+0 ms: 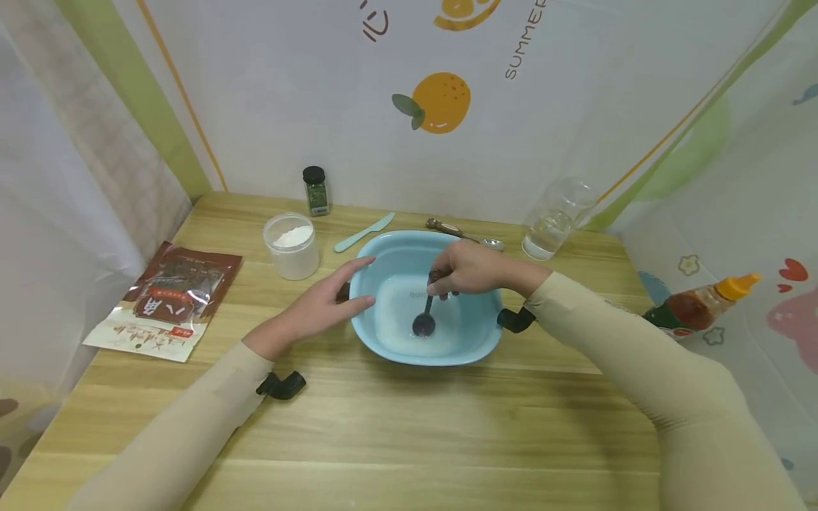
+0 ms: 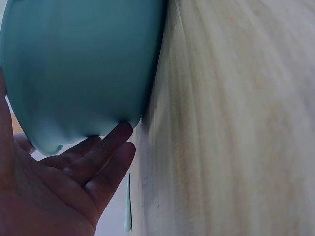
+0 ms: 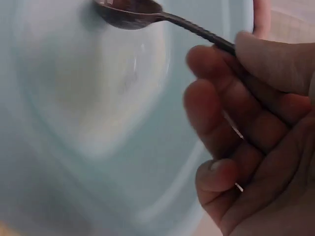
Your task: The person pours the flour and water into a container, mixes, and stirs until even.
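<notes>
A light blue basin (image 1: 428, 358) stands mid-table, its bottom covered by a cloudy whitish liquid (image 1: 399, 337). At its left side my left hand (image 1: 324, 301) holds it, thumb and index finger at the rim. In the left wrist view the other fingers (image 2: 110, 147) press against the outer wall. My right hand (image 1: 469, 268) is over the basin, pinching the dark handle of a spoon (image 1: 424, 324) between thumb and fingers. The right wrist view shows the spoon's bowl (image 3: 129, 14) low over the liquid, the handle rising toward the thumb.
Left of the basin are a tub of white powder (image 1: 294, 252) and a brown packet (image 1: 185, 294). Behind stand a green spice jar (image 1: 316, 193), a pale green spreader (image 1: 364, 233), another spoon (image 1: 445, 227) and a glass of water (image 1: 548, 231). A sauce bottle (image 1: 693, 309) is at right.
</notes>
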Demonstrator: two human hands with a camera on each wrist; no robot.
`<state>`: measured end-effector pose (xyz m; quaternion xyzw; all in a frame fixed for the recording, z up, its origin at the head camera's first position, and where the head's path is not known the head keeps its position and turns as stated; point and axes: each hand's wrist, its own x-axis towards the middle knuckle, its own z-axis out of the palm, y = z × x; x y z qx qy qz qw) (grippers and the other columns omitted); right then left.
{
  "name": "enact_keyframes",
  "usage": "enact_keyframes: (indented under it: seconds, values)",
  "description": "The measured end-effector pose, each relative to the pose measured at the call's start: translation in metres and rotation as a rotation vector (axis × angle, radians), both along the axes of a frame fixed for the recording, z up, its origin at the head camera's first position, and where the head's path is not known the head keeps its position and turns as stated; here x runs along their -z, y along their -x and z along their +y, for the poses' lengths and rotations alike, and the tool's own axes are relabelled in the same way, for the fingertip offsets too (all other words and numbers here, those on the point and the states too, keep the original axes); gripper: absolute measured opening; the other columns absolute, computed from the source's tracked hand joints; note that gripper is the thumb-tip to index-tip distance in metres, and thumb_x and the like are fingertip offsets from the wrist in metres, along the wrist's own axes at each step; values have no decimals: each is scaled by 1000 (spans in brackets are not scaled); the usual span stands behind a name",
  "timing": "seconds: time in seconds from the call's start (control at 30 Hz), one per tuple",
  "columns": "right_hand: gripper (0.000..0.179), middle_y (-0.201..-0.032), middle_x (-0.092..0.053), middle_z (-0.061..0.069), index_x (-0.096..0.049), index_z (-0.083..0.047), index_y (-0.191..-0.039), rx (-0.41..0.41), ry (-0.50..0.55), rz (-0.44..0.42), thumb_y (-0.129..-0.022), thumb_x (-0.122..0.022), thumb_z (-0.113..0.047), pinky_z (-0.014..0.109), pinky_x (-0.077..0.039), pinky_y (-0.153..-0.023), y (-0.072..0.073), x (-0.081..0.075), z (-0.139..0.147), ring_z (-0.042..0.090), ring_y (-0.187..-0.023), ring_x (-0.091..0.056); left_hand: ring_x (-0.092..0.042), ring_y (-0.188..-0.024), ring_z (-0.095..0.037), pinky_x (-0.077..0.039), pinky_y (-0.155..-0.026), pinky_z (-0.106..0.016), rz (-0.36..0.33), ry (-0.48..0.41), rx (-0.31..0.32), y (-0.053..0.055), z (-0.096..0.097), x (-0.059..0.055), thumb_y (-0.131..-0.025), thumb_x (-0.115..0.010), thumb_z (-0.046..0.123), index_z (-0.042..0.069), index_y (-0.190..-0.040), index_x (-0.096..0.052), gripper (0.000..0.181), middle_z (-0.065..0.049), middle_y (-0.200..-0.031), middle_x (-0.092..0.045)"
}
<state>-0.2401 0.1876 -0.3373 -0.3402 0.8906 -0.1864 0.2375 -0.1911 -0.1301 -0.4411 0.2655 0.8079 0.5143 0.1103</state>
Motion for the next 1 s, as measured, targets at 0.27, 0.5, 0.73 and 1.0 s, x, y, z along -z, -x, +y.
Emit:
enact_keyframes:
  seconds: [0.27, 0.5, 0.73, 1.0]
  values:
    - [21, -84, -77, 1, -82, -13, -91, 95, -15, 149, -109, -74, -21, 36, -47, -65, 2, -11, 16, 17, -66, -56, -71, -128, -32, -62, -104, -49, -16, -9, 2, 0, 0, -1, -110, -71, 35, 17, -176, -33, 78, -21, -160, -56]
    - [13, -81, -72, -2, -84, -10, -102, 141, 107, 293, -107, -77, -19, 36, -45, -62, -8, -10, 29, 16, -64, -53, -72, -121, -28, -62, -102, -48, -5, 9, -5, 0, -1, 0, -109, -71, 38, 19, -176, -33, 78, -19, -155, -60]
    - [10, -81, -72, -1, -84, -10, -99, 163, 211, 432, -105, -80, -16, 37, -45, -62, -16, -5, 45, 18, -68, -53, -70, -124, -28, -59, -106, -50, 8, 27, -12, 0, -2, 0, -109, -71, 39, 20, -176, -34, 78, -16, -159, -57]
    - [5, -93, -80, 0, -87, -10, -103, 221, 321, 518, -103, -82, -12, 34, -46, -65, -26, 1, 66, 17, -75, -60, -70, -120, -26, -57, -107, -52, 7, 49, -28, -2, -1, -2, -109, -71, 41, 22, -175, -34, 78, -15, -147, -65]
